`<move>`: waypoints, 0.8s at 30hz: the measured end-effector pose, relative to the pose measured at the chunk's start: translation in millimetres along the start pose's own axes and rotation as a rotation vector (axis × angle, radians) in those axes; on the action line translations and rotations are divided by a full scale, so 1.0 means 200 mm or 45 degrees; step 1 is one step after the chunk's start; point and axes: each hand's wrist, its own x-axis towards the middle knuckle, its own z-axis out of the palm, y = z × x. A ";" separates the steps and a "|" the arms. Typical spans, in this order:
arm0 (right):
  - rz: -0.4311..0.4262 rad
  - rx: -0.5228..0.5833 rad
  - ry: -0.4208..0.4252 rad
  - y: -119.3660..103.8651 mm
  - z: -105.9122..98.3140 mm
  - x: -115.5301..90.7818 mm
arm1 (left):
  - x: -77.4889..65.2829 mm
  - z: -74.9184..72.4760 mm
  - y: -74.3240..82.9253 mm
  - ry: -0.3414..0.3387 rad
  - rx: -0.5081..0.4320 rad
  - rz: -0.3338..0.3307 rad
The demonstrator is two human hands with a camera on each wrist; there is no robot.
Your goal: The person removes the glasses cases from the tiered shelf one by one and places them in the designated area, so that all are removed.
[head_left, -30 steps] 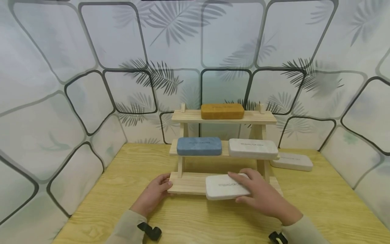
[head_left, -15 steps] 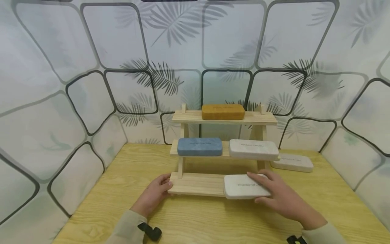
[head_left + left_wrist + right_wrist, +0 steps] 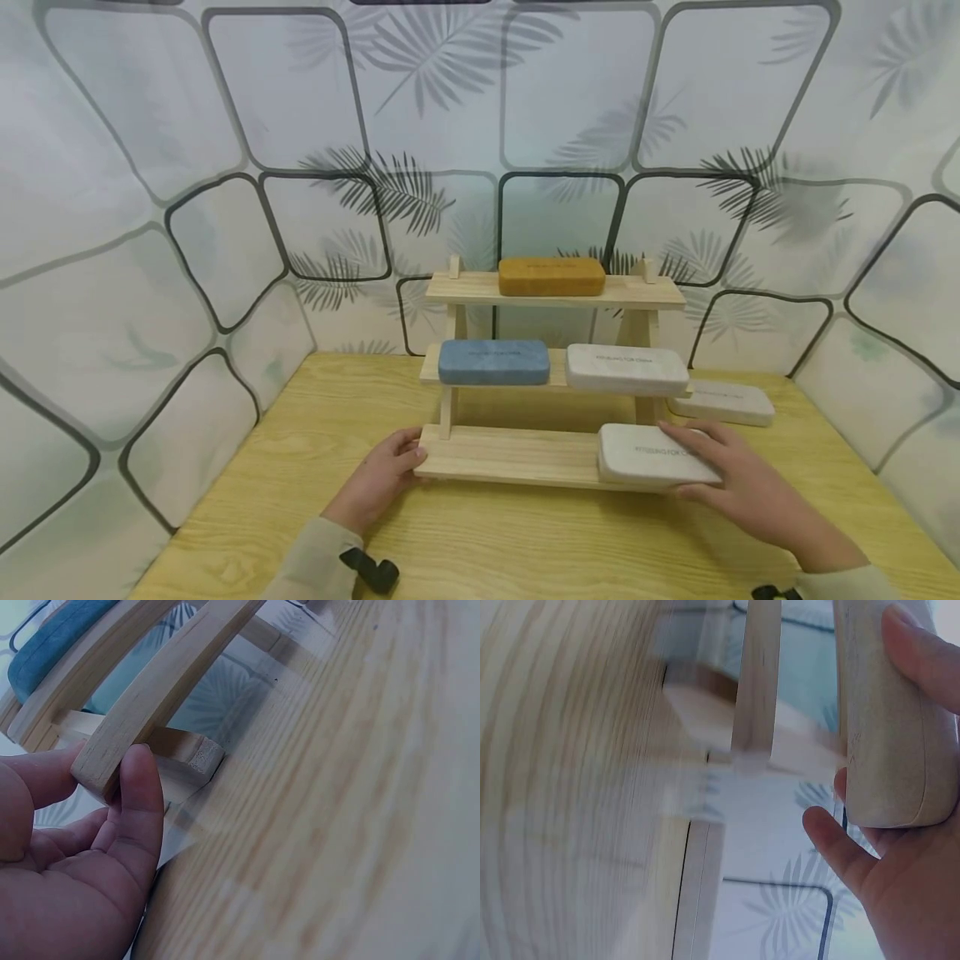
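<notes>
My left hand pinches the left end of the bottom board of a three-tier wooden display stand; the left wrist view shows thumb and fingers on both faces of that board. My right hand grips a white glasses case by its right end, over the right part of the bottom board. In the right wrist view a gap shows between this glasses case and the board. A blue glasses case and a white one sit on the middle tier, an orange one on top.
Another pale glasses case lies on the wood-grain table, behind the stand at the right. Patterned panels with leaves and rounded outlines enclose the table at the back and both sides.
My right hand has carried the white glasses case rightward along the bottom tier, from its middle to its right end. The left hand keeps its hold on the board.
</notes>
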 end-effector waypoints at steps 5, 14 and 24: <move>0.034 0.013 0.000 0.09 -0.04 -0.04 | 0.00 -0.01 0.00 -0.018 -0.008 0.003; 0.045 -0.074 0.024 0.23 -0.09 -0.10 | 0.00 -0.01 -0.01 -0.026 -0.010 0.001; 0.039 -0.090 0.047 0.34 -0.14 -0.14 | 0.01 -0.02 -0.02 -0.033 -0.024 0.010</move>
